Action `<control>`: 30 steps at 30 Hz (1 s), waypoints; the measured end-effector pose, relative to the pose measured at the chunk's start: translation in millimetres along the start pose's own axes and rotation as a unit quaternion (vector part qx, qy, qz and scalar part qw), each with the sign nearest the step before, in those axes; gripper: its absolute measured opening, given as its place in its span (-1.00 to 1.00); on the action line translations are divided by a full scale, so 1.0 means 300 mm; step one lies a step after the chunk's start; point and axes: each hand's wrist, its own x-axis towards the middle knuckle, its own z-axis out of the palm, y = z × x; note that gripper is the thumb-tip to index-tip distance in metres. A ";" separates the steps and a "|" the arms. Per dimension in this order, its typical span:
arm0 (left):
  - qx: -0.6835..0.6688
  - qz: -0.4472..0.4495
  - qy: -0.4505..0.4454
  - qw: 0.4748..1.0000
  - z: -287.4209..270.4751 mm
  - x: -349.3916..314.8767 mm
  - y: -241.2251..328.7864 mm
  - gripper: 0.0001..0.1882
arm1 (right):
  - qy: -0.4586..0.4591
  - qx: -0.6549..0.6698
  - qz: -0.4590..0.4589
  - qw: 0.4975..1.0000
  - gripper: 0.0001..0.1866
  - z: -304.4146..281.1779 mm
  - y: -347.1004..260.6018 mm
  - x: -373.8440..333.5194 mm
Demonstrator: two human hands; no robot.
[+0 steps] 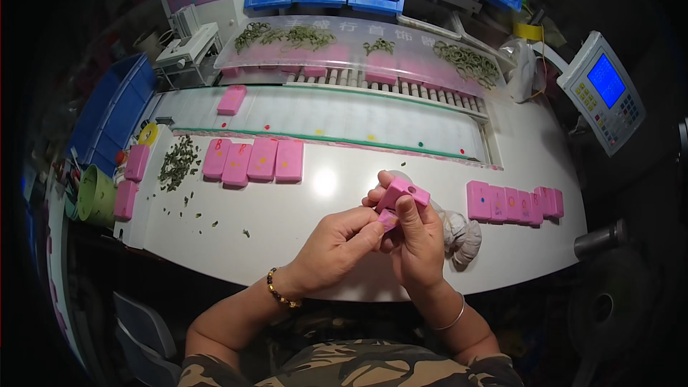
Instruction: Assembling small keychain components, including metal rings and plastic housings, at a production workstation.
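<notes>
Camouflage clothing (365,362) of the person is nearest, below the front edge of the white work surface (516,265). From it two bare forearms (236,312) reach forward, and the hands come together above the surface, right of its middle. On the left wrist sits a beaded bracelet (278,288); on the right one, a thin bangle (453,313).

The left hand (340,240) pinches a small pink piece (388,220) between thumb and index finger. The right hand (419,251) grasps a pink block (403,192), its thumb laid along it. Piece and block are very close; if they touch, I cannot tell.

Just beside the right hand lies a whitish cloth bundle (461,236). Toward the right edge, more pink blocks (502,203) form a row. Near the left edge is spread a heap of dark green bits (179,163). Between this heap and the hands, toward the far edge, four marked blocks (276,160), also pink, lie side by side. Beyond that edge runs a white strip (322,111) with green borders.
</notes>
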 end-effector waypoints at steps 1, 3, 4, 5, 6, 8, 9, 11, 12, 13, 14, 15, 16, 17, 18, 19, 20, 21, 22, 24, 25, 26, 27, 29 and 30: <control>0.009 0.003 0.003 1.000 -0.004 -0.001 0.010 -0.72 | 0.009 0.014 0.008 1.000 -0.43 0.016 -0.010 0.004; 0.019 0.007 0.006 1.000 -0.011 -0.002 0.021 -0.72 | 0.018 0.028 0.016 0.999 -0.42 0.031 -0.021 0.012; 0.030 0.019 0.011 0.999 -0.013 -0.003 0.025 -0.72 | 0.015 0.048 0.027 0.998 -0.42 0.035 -0.025 0.016; 0.041 0.030 0.015 0.999 -0.017 -0.005 0.029 -0.72 | 0.012 0.068 0.038 0.997 -0.41 0.039 -0.028 0.020; 0.041 0.031 0.015 0.999 -0.022 -0.006 0.036 -0.72 | 0.013 0.068 0.038 0.997 -0.41 0.044 -0.031 0.023; 0.063 0.001 -0.001 0.998 -0.033 -0.011 0.049 -0.74 | 0.018 0.104 0.050 0.993 -0.43 0.052 -0.034 0.032; 0.063 0.001 0.001 0.998 -0.035 -0.015 0.048 -0.74 | 0.017 0.105 0.051 0.993 -0.43 0.034 -0.023 0.053; 0.184 0.184 -0.027 0.965 -0.032 -0.019 0.048 -0.78 | 0.056 0.384 0.140 0.911 -0.47 -0.049 -0.001 0.117; 0.183 0.218 -0.017 0.959 -0.028 -0.021 0.049 -0.73 | 0.084 0.327 0.096 0.936 -0.50 -0.083 -0.012 0.143; 0.181 0.218 -0.018 0.959 -0.045 -0.016 0.047 -0.73 | 0.096 0.313 0.063 0.943 -0.48 -0.104 -0.021 0.148; 0.200 0.158 0.032 0.966 -0.086 -0.009 0.047 -0.74 | 0.098 0.279 0.055 0.954 -0.46 -0.113 -0.035 0.141; 0.215 0.096 0.079 0.969 -0.131 0.003 0.044 -0.74 | 0.103 0.243 0.047 0.964 -0.45 -0.117 -0.056 0.125; 0.333 0.147 0.116 0.924 -0.207 0.018 0.032 -0.75 | 0.101 0.244 0.048 0.963 -0.45 -0.100 -0.079 0.109; 0.444 0.195 0.152 0.861 -0.296 0.032 0.010 -0.75 | 0.052 0.231 0.063 0.970 -0.44 -0.081 -0.097 0.099; 0.480 0.165 0.192 0.840 -0.360 0.040 -0.001 -0.75 | 0.006 0.216 0.073 0.974 -0.43 -0.075 -0.108 0.097; 0.515 0.133 0.232 0.815 -0.408 0.043 -0.003 -0.73 | 0.006 0.217 0.072 0.974 -0.43 -0.072 -0.110 0.097; 0.516 0.134 0.232 0.814 -0.444 0.041 0.002 -0.73 | 0.015 0.197 0.067 0.978 -0.43 -0.070 -0.108 0.091; 0.598 0.075 0.256 0.756 -0.470 0.036 0.006 -0.72 | 0.025 0.176 0.061 0.982 -0.42 -0.068 -0.107 0.080; 0.672 0.014 0.278 0.686 -0.488 0.031 0.012 -0.71 | 0.024 0.176 0.059 0.982 -0.42 -0.071 -0.109 0.072; 0.699 0.044 0.301 0.648 -0.509 0.022 0.019 -0.76 | 0.007 0.130 0.041 0.991 -0.51 -0.081 -0.113 0.059; 0.722 0.072 0.322 0.608 -0.512 0.018 0.023 -0.78 | 0.007 0.130 0.042 0.991 -0.51 -0.079 -0.113 0.054; 0.723 0.070 0.323 0.607 -0.497 0.015 0.034 -0.78 | 0.005 0.088 0.038 0.995 -0.52 -0.073 -0.115 0.049; 0.684 0.106 0.339 0.638 -0.459 0.019 0.047 -0.79 | 0.005 0.045 0.035 0.998 -0.51 -0.072 -0.109 0.048; 0.572 0.172 0.310 0.739 -0.374 0.032 0.052 -0.66 | -0.016 -0.026 0.029 0.999 -0.48 -0.072 -0.096 0.048; 0.494 0.202 0.262 0.804 -0.322 0.040 0.041 -0.54 | -0.033 -0.096 0.019 0.995 -0.43 -0.075 -0.090 0.046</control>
